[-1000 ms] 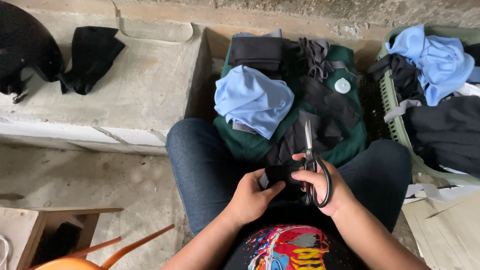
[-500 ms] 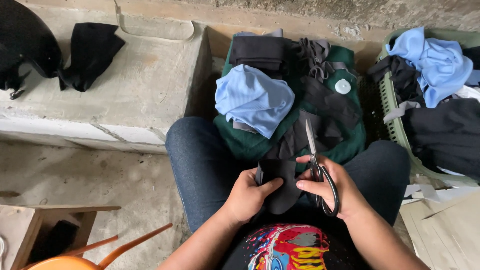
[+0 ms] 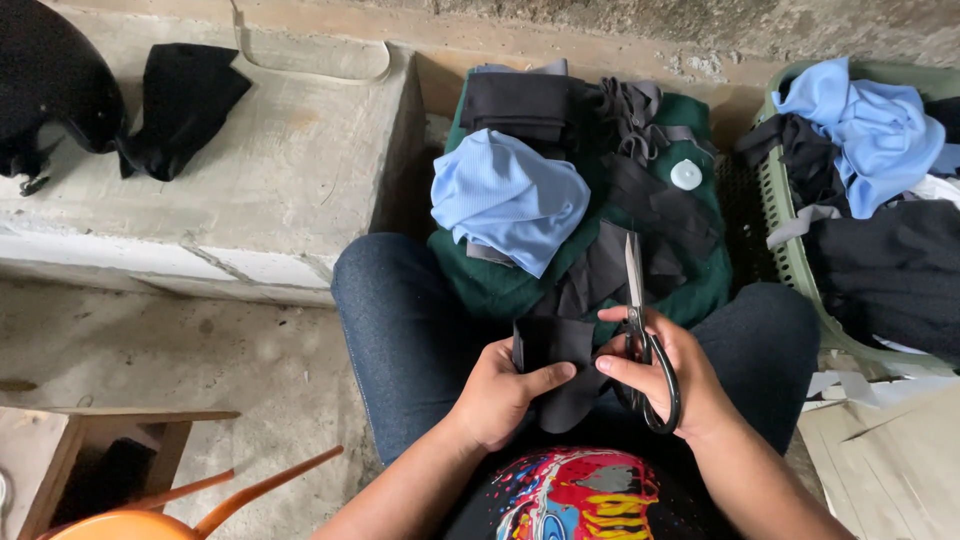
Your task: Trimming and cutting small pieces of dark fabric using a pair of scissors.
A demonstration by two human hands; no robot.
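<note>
My left hand [image 3: 505, 390] pinches a small piece of black cloth [image 3: 556, 352] held over my lap. My right hand [image 3: 672, 378] grips a pair of black-handled scissors [image 3: 640, 330], blades closed and pointing away from me, while its forefinger also touches the cloth's right edge. Just beyond my hands a green fabric heap [image 3: 500, 285] lies between my knees, carrying a folded light-blue cloth [image 3: 505, 198], black strips [image 3: 650, 205] and a small white disc [image 3: 686, 175].
A concrete ledge [image 3: 260, 150] on the left holds black cloth [image 3: 180, 100] and a dark rounded object [image 3: 45, 90]. A green plastic basket [image 3: 790, 260] of blue and black garments stands at right. Cardboard [image 3: 880, 460] lies lower right; an orange chair [image 3: 150, 515] and wooden box [image 3: 90, 450] lower left.
The scissors have lifted slightly and moved right of the cloth. My left hand has pulled the black piece flatter and lower, with the right forefinger now on its edge.
</note>
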